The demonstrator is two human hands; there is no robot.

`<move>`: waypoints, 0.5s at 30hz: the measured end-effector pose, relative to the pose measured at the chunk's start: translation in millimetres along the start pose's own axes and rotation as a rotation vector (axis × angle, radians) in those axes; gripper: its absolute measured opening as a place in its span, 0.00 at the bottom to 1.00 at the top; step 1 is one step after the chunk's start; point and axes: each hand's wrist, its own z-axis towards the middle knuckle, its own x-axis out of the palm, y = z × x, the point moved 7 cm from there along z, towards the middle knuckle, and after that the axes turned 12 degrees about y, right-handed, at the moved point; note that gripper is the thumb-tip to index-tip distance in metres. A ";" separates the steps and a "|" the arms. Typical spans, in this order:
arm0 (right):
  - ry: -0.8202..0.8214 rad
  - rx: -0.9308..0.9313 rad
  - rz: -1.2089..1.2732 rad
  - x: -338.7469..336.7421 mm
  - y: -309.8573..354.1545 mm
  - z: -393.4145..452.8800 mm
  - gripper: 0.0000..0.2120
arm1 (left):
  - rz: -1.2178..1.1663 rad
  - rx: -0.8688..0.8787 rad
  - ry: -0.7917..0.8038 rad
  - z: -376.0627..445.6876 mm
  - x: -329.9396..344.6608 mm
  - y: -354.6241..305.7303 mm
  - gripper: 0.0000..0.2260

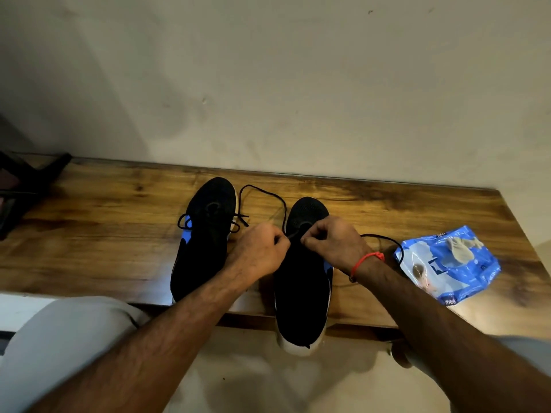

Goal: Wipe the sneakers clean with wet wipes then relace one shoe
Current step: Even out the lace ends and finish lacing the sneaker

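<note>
Pale, scuffed wall stands behind a wooden table that runs across my view. At its near edge I have both hands closed on one black lace: my left hand pinches it between curled fingers, and my right hand pinches it just opposite, the two sets of knuckles almost touching over the shoe's throat. A red thread band circles my right wrist.

The lace belongs to the right shoe, whose heel hangs past the table edge toward me. One end loops away behind my left hand toward the wall; the other curves out past my right wrist.

I count two shoes, both black with blue patches and white soles. The left shoe sits just beside the first, toe to the wall, its own lace tied.

One blue pack of wipes lies to the right, with one crumpled grey wipe resting on top.
</note>
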 end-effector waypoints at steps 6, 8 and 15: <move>-0.033 0.003 -0.004 7.8 0.8 3.5 0.09 | -0.131 -0.021 0.041 -2.4 2.5 3.8 0.11; -0.017 -0.032 0.000 7.8 7.8 0.7 0.10 | -0.165 -0.035 0.065 -3.1 3.8 5.4 0.11; 0.027 -0.053 -0.029 8.1 20.7 -9.8 0.09 | -0.187 -0.044 0.067 -7.1 3.0 3.8 0.11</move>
